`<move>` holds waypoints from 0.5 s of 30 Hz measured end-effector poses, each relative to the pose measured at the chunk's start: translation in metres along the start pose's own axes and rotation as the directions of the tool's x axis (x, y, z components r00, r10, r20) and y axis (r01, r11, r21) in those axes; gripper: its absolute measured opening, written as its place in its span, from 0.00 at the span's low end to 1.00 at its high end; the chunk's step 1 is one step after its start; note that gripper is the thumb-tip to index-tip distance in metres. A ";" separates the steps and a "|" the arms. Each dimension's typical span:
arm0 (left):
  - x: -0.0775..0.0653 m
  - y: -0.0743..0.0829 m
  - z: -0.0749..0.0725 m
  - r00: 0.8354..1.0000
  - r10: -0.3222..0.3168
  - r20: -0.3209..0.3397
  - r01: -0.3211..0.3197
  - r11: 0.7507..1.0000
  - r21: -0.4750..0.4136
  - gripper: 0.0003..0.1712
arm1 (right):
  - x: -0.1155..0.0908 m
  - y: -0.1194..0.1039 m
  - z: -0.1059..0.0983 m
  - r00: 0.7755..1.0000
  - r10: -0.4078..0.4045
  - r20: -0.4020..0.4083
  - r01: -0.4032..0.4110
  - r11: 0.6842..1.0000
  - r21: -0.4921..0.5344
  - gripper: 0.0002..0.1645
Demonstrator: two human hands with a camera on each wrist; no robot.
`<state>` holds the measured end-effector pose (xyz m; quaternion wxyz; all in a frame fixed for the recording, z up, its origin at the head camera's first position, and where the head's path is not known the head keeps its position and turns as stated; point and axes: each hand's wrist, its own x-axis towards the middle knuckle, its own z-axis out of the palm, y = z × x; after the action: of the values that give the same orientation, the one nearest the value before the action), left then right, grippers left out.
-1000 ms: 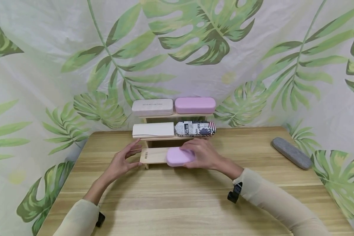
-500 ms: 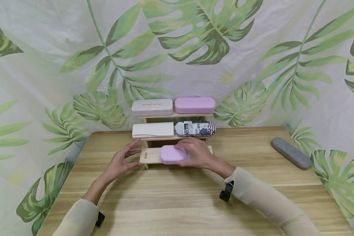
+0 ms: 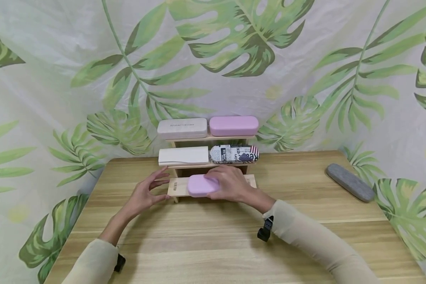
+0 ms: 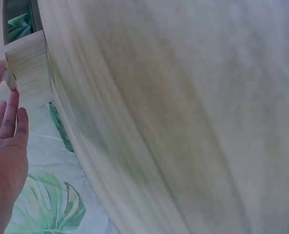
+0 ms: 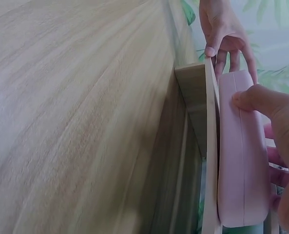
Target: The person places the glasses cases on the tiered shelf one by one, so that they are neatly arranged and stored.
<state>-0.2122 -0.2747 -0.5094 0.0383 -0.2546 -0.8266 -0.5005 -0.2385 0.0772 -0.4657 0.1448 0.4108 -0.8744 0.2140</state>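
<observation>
My right hand [image 3: 230, 183] holds a lilac glasses case [image 3: 198, 185] over the bottom step of a small tiered wooden rack [image 3: 178, 187]. In the right wrist view, the thumb lies on the near side of the lilac case [image 5: 241, 161], with the fingers behind it. My left hand [image 3: 145, 194] steadies the bottom step at its left end, thumb at the front corner and fingers toward the back. In the left wrist view, the left hand's fingertips meet the end of the rack [image 4: 27, 68].
A whitish case [image 3: 182, 128] and a pink case [image 3: 233, 126] fill the top step. The middle step bears a cream case [image 3: 183, 156] and a newsprint-patterned case [image 3: 234, 154]. A grey felt-like case [image 3: 350, 182] lies far right on the wooden table [image 3: 198, 244].
My right hand has moved left along the bottom step with the lilac glasses case, uncovering the step's right end. My left hand has kept its place at the left end.
</observation>
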 end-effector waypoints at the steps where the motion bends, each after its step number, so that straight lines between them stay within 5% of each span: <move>1: 0.000 0.000 0.000 1.000 0.001 0.001 -0.001 1.000 -0.004 0.61 | 0.001 -0.001 0.001 1.000 0.000 -0.002 0.000 1.000 -0.005 0.36; 15: 0.001 -0.001 -0.001 1.000 0.009 0.009 -0.009 1.000 -0.003 0.60 | 0.014 -0.011 0.014 1.000 0.020 -0.001 -0.020 0.999 -0.035 0.35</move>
<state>-0.2138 -0.2757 -0.5095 0.0366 -0.2603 -0.8250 -0.5003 -0.2397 0.0547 -0.4694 0.1500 0.3993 -0.8820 0.2002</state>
